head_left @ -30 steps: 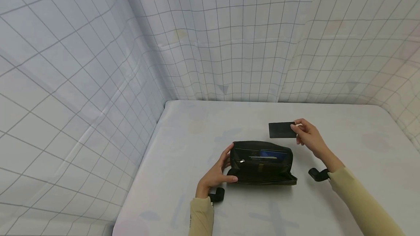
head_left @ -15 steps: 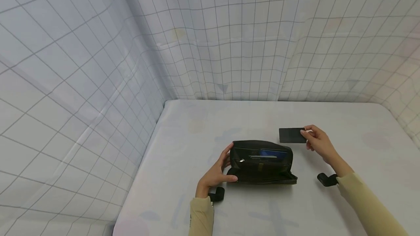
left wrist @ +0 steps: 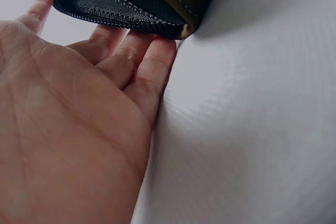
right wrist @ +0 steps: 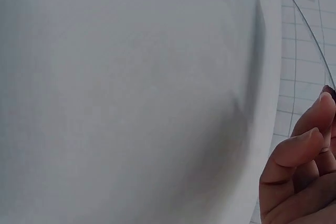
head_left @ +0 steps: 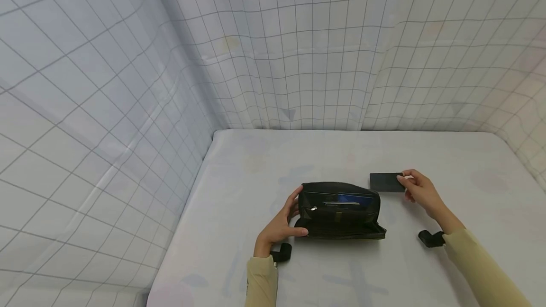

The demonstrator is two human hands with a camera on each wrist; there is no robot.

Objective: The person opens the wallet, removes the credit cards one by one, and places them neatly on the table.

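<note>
A black zip wallet [head_left: 339,214] lies unzipped and spread on the table, with a blue card [head_left: 355,199] and a pale card edge showing in its slots. My left hand [head_left: 279,224] holds the wallet's left end, fingers along the back half and thumb at the front edge. The left wrist view shows the fingertips against the zipped edge. Between thumb and fingers, my right hand [head_left: 420,192] pinches a dark card [head_left: 386,182] by its right end, just beyond the wallet's far right corner. Seen from the right wrist, the card [right wrist: 310,30] is a thin line, edge-on.
A white cloth covers the table [head_left: 239,165]. White grid-patterned curtains [head_left: 298,60] hang behind it and along the left side. Each wrist carries a small black camera mount.
My right hand has carried the dark card to the right and nearer to me, down beside the wallet's far corner. The left hand and wallet stay in place.
</note>
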